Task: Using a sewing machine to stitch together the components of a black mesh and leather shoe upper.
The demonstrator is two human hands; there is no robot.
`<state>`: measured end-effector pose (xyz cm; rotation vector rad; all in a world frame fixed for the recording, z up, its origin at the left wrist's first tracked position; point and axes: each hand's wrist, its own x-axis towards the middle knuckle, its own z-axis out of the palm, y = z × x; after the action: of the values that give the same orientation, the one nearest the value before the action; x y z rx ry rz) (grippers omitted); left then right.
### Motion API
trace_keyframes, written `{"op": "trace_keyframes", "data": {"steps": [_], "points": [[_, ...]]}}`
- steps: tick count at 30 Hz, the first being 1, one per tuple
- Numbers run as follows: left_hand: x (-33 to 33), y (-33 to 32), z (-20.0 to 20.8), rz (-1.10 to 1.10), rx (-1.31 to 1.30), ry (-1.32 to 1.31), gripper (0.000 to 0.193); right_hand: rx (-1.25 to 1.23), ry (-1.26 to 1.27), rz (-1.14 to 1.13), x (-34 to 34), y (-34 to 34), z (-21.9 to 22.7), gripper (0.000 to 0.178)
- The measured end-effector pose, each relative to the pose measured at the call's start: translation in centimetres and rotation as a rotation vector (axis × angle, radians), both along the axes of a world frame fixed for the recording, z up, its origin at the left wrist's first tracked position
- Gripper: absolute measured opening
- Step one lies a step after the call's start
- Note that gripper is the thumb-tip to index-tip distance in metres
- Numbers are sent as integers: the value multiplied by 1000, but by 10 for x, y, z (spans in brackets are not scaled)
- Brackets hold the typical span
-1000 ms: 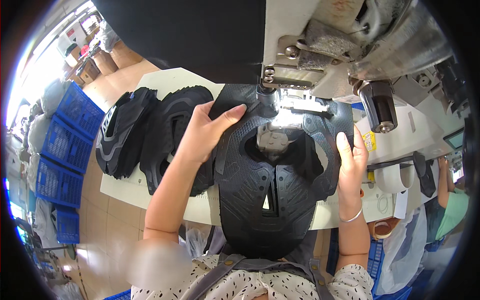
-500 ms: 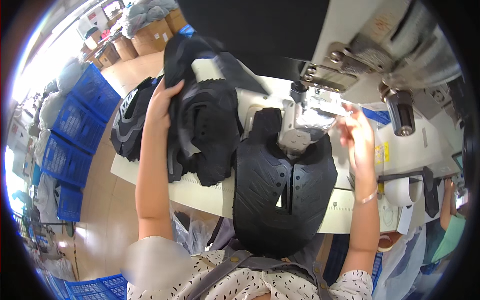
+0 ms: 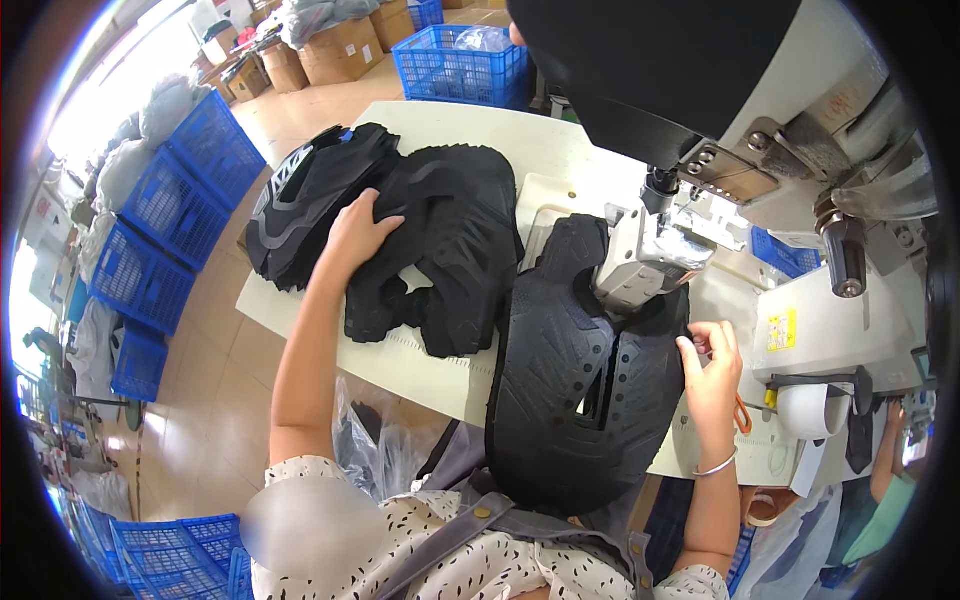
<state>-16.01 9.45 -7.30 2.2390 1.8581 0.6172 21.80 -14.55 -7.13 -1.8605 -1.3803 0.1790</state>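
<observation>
A black shoe upper (image 3: 540, 400) with a long centre slit and rows of holes lies under the arm of the sewing machine (image 3: 650, 250), its rounded end toward me. At its right edge is my right hand (image 3: 712, 370), fingers bent in and thumb close against the edge. My left hand (image 3: 360, 232) lies on a pile of black uppers (image 3: 450, 230) to the left, thumb spread from the fingers. Beside it fans a second stack of black uppers (image 3: 310, 215) with grey and white patterns. An orange loop handle (image 3: 742, 412) shows by my right wrist; the rest is hidden.
The pale worktable (image 3: 400, 375) carries the machine, whose dark head (image 3: 650, 60) overhangs the back. Blue crates (image 3: 190, 200) line the floor at left, and a blue crate (image 3: 460, 65) stands behind the table. Cardboard boxes (image 3: 340, 50) are farther back. Another person's arm (image 3: 885, 455) shows at far right.
The black piece my left hand was lifting now lies on the pile. My right hand has come down from the machine's needle area to the upper's edge. The view has shifted left.
</observation>
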Motion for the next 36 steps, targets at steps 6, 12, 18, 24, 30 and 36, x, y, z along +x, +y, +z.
{"op": "trace_keyframes", "data": {"steps": [6,12,18,24,30,36], "points": [[74,-105,14,-444,231,-238,67,435,-243,4,-4,4,2,6],[114,-171,2,-739,-36,-183,94,223,803,255,-26,-36,24,37],[102,-186,19,-497,204,-335,44,96,1044,241,-46,-56,26,43],[96,-199,32,-571,-862,-558,25,279,552,93,-37,-35,16,52],[107,-207,21,-437,-676,-531,29,200,23,-65,-42,-44,4,61],[118,-214,13,-479,-157,-445,73,242,-161,-52,-48,-41,4,49]]}}
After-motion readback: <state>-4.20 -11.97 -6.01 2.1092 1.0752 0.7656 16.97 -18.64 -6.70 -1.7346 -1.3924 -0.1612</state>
